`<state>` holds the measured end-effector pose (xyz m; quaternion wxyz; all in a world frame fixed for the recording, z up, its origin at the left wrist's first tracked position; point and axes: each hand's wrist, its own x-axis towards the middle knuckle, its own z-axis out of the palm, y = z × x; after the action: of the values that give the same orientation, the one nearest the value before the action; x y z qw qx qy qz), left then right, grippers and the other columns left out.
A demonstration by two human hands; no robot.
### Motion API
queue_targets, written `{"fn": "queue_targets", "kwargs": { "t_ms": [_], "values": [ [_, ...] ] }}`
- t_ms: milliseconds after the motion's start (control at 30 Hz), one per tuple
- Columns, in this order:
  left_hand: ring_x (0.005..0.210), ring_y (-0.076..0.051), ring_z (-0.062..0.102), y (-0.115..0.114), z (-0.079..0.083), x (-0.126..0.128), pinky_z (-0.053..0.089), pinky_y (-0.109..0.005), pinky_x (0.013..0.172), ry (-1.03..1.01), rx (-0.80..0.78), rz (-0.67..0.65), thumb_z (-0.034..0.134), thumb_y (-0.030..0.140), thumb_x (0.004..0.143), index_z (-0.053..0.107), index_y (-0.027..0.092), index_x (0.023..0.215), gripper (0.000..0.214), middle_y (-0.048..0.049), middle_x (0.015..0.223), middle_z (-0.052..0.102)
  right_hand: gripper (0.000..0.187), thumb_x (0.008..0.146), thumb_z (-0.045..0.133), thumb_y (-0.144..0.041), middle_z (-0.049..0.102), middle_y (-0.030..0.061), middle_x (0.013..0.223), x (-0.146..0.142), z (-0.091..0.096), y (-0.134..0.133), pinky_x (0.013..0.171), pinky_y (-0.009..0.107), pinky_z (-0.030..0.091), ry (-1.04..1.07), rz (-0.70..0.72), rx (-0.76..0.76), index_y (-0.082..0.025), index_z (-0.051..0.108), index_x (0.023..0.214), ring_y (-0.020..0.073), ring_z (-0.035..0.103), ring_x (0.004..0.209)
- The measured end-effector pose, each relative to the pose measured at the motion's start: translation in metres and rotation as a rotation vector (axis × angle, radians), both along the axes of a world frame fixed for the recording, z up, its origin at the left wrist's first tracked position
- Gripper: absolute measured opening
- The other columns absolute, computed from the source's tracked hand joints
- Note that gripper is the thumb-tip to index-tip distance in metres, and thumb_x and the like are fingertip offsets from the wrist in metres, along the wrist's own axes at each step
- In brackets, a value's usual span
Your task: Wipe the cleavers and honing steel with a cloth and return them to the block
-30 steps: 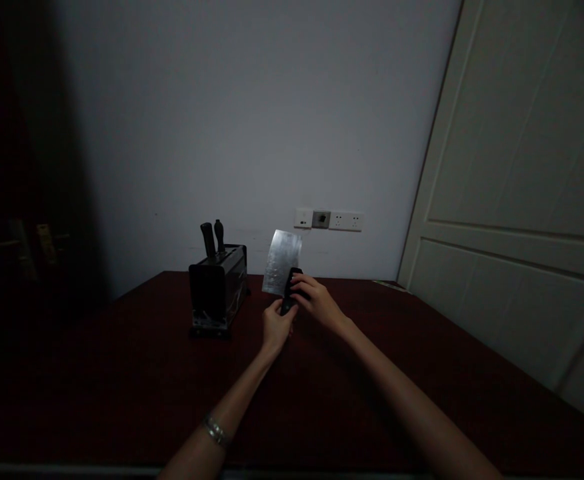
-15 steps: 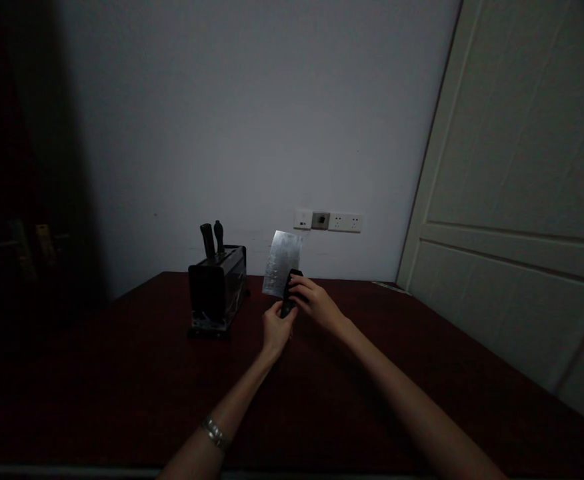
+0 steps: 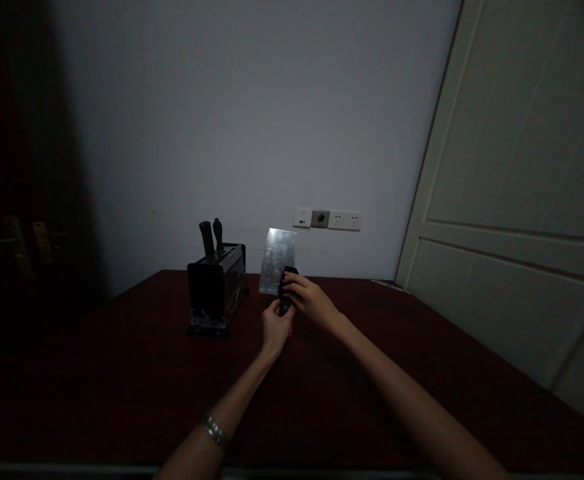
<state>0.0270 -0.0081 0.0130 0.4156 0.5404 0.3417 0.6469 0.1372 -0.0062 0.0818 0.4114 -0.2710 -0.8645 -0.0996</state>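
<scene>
A cleaver [image 3: 277, 260] with a broad, shiny blade and a black handle is held up over the table, blade upward and tilted slightly left. The lower end of the handle is gripped by my left hand [image 3: 276, 328], which wears a metal band at the wrist. Higher on the same handle, near the blade, the fingers of my right hand [image 3: 312, 298] are closed round it. To the left stands a dark knife block [image 3: 217, 283] with two black-handled knives [image 3: 211, 238] upright in its top.
Everything stands over a dark red table [image 3: 332, 400]. Behind it is a pale wall with sockets and switches [image 3: 327, 219]. A white panelled door [image 3: 512, 200] is on the right, and door handles [image 3: 29, 243] show in the dark at left.
The cleaver's blade has shifted slightly left, and my right hand has moved a little left with it. Both hands keep hold of the handle.
</scene>
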Motion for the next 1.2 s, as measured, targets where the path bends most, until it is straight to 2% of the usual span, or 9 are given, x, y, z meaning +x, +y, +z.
{"fn": "queue_targets", "kwargs": {
  "t_ms": [133,267,400,600,733,933,1067,1200],
  "values": [
    [0.028,-0.006,0.038,-0.001,-0.002,0.003,0.027,-0.016,0.029,0.027,0.0,0.0,0.06,0.032,0.069,0.046,0.018,0.065,0.021,0.0095,0.038,0.04,0.018,0.084,0.049,-0.015,0.057,0.0124,0.114,-0.004,-0.002,0.005,0.094,0.037,0.044,-0.013,0.0,0.012,-0.018,0.062,0.096,0.0212,0.047,0.118],
    [0.028,-0.007,0.039,0.002,-0.001,0.001,0.028,-0.016,0.028,-0.011,-0.054,-0.011,0.062,0.037,0.068,0.048,0.017,0.068,0.025,0.0082,0.041,0.043,0.02,0.084,0.049,-0.014,0.057,0.0116,0.114,0.005,-0.004,0.005,0.094,0.038,0.044,-0.044,-0.007,0.011,-0.019,0.062,0.098,0.0212,0.047,0.117],
    [0.029,-0.007,0.04,0.005,-0.003,0.0,0.028,-0.016,0.029,0.013,-0.031,0.008,0.064,0.041,0.066,0.052,0.016,0.071,0.028,0.0072,0.043,0.045,0.018,0.083,0.05,-0.013,0.058,0.0119,0.112,0.012,-0.003,0.0,0.094,0.039,0.045,-0.039,-0.024,0.011,-0.018,0.063,0.094,0.0217,0.049,0.116],
    [0.032,-0.008,0.042,0.003,-0.006,0.002,0.03,-0.016,0.034,0.112,0.001,0.052,0.059,0.029,0.068,0.053,0.016,0.066,0.015,0.0072,0.039,0.044,0.019,0.083,0.049,-0.012,0.058,0.0114,0.112,0.0,-0.005,-0.001,0.094,0.038,0.045,-0.024,-0.003,0.011,-0.018,0.063,0.095,0.0214,0.047,0.118],
    [0.03,-0.008,0.041,0.003,-0.004,0.001,0.029,-0.017,0.033,0.101,-0.004,0.048,0.06,0.031,0.069,0.051,0.016,0.066,0.018,0.0076,0.039,0.043,0.019,0.084,0.048,-0.014,0.058,0.0121,0.111,0.001,-0.004,0.0,0.095,0.038,0.044,-0.046,0.008,0.019,-0.017,0.063,0.096,0.0212,0.047,0.118],
    [0.029,-0.008,0.04,0.006,-0.002,-0.003,0.027,-0.017,0.029,0.094,0.017,0.067,0.062,0.043,0.069,0.052,0.016,0.071,0.029,0.0072,0.042,0.044,0.021,0.085,0.045,-0.013,0.058,0.0127,0.112,0.032,-0.008,-0.002,0.093,0.039,0.045,-0.062,-0.071,0.037,-0.017,0.062,0.096,0.0219,0.05,0.114],
    [0.03,-0.007,0.041,0.007,0.0,-0.005,0.028,-0.016,0.029,0.098,0.04,0.096,0.063,0.045,0.069,0.051,0.016,0.069,0.031,0.0064,0.044,0.046,0.021,0.085,0.046,-0.014,0.059,0.0126,0.11,0.06,-0.02,-0.003,0.091,0.04,0.047,0.006,-0.185,0.038,-0.017,0.062,0.099,0.0227,0.053,0.11],
    [0.029,-0.007,0.04,0.005,0.002,-0.004,0.027,-0.016,0.027,0.088,0.013,0.053,0.063,0.043,0.069,0.049,0.016,0.067,0.03,0.0065,0.044,0.045,0.024,0.084,0.046,-0.012,0.058,0.0115,0.112,0.077,-0.035,-0.003,0.092,0.041,0.045,-0.009,-0.246,0.007,-0.018,0.061,0.101,0.0229,0.051,0.112]
  ]
}}
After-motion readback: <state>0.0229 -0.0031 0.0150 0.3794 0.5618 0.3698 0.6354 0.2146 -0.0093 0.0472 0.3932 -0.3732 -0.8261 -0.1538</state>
